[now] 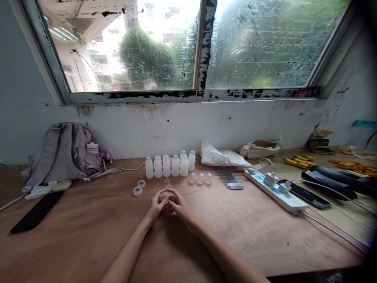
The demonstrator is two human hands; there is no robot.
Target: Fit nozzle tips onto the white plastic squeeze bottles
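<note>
Close together above the brown tabletop (97,236), my left hand (155,207) and my right hand (182,206) curl their fingers round a small translucent round bottle part (166,195). The fingers cover much of it, so its exact kind is unclear. Just beyond the fingertips lies a clear teat-like piece (167,182). Behind it stand several frosted baby bottles (166,167) with domed tops, mostly in a row. To the left are two translucent screw rings (137,191). Three clear dome-shaped teats (200,179) sit in a line at the right.
A grey backpack (63,153) and a black flat case (37,212) are on the left. At the right are a white power strip (275,190) with plugs and cables, a dark phone-like object (308,195) and yellow pieces (300,161). A plastic bag (220,155) rests by the wall.
</note>
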